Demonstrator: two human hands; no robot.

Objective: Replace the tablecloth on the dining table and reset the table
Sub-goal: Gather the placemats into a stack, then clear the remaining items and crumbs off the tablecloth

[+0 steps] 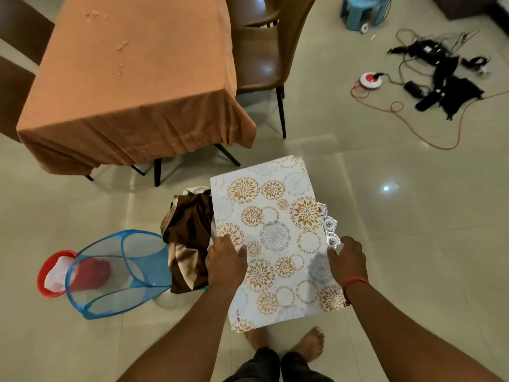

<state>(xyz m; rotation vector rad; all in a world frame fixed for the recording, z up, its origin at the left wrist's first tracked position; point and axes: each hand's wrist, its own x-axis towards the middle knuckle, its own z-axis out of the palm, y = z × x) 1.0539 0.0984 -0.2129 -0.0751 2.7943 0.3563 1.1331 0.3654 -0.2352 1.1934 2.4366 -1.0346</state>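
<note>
Nearest the camera, 2 bare feet point(308, 344) stand on the pale tiled floor point(413, 244), dark trouser legs above them. Just above the feet, both hands hold a stack of placemats point(275, 238) level in the air, white with gold and grey floral circles. The left hand point(226, 264) takes the left long edge, its grip grasping the stack with the thumb on top. The right hand point(348, 260), a red thread round its wrist, takes the right edge the same way, thumb on the top mat. Silver scalloped edges of other mats point(329, 224) stick out from under the top one on the right side.

To the left of the stack, a bundle of brown satin cloth point(187, 238) is heaped on the floor, part of it hidden behind the mats. Touching it on the left lies a blue mesh hamper point(118, 274), tipped on its side, with a red bucket point(52, 274) at its far end holding something white.

Farther off, the bench point(132, 78) stands covered by an orange tablecloth point(137, 125) that hangs over its near end in folds; a few crumbs point(121, 56) dot the top. Brown chairs point(264, 51) stand at its right side, and darker chair backs show at the left edge of view. At the far right, a tangle of black cables and devices point(446, 75) lies on the floor beside a round red and white device point(371, 79), with a blue plastic stool point(360, 9) beyond.
</note>
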